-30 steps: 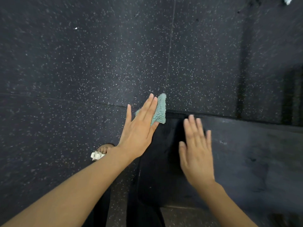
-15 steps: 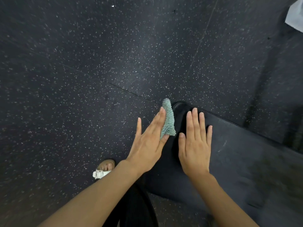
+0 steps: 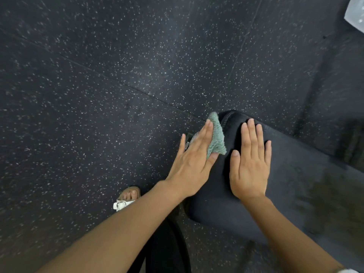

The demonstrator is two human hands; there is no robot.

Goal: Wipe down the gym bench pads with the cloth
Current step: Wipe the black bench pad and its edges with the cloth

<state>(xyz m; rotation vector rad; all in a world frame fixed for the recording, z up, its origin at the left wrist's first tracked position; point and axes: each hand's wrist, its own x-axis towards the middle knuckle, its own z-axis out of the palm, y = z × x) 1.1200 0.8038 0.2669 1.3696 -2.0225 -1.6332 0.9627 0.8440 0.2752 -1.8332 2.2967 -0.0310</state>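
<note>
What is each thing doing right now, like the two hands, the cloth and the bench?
Left hand: fingers straight, pressing the cloth against the pad's side.
Cloth: bunched up, squeezed between the left hand and the pad.
Right hand: flat, fingers straight, resting on the pad's top.
Bench pad: touched on top by the right hand, with the cloth on its side.
Sandalled foot: on the floor beside the bench.

I only see part of the cloth; the rest sits under the left hand. Bench pad runs off the right edge, blurred there. Pale thing top right is cropped, can't ID it. 1 sandal is half hidden by the forearm.
</note>
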